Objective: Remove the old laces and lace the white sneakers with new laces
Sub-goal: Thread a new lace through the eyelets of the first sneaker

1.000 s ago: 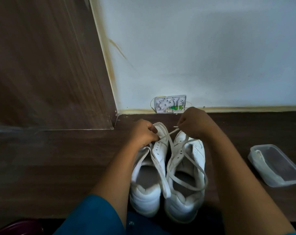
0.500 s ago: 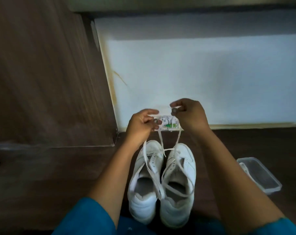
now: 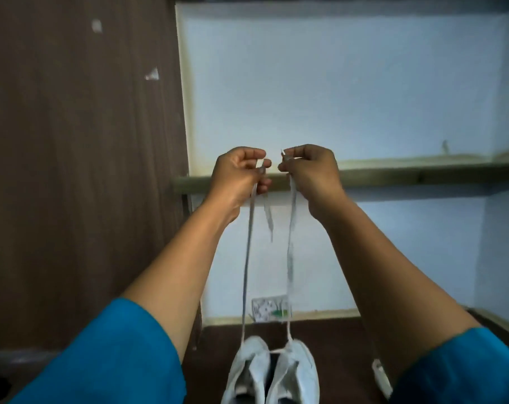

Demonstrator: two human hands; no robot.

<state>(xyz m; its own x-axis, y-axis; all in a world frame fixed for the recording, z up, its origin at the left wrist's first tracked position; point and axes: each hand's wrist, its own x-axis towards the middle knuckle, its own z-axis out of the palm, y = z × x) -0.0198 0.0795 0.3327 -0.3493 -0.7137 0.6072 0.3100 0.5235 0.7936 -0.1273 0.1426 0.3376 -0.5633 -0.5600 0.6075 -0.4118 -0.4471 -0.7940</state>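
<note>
Your left hand (image 3: 238, 173) and right hand (image 3: 308, 170) each pinch an end of the white lace (image 3: 246, 266), held up high above the two sneakers (image 3: 272, 374) on the floor.

Two white sneakers, the left sneaker (image 3: 247, 371) and the right sneaker (image 3: 300, 371), stand upright close side by side on the dark wooden surface (image 3: 335, 345), toes away from the person. One flat white fabric lace (image 3: 246, 272) rises from the pair's toe end in two taut strands high above it. The left hand (image 3: 238, 173) and right hand (image 3: 308, 167) pinch its ends, and a short tail dangles below the left hand.
</note>
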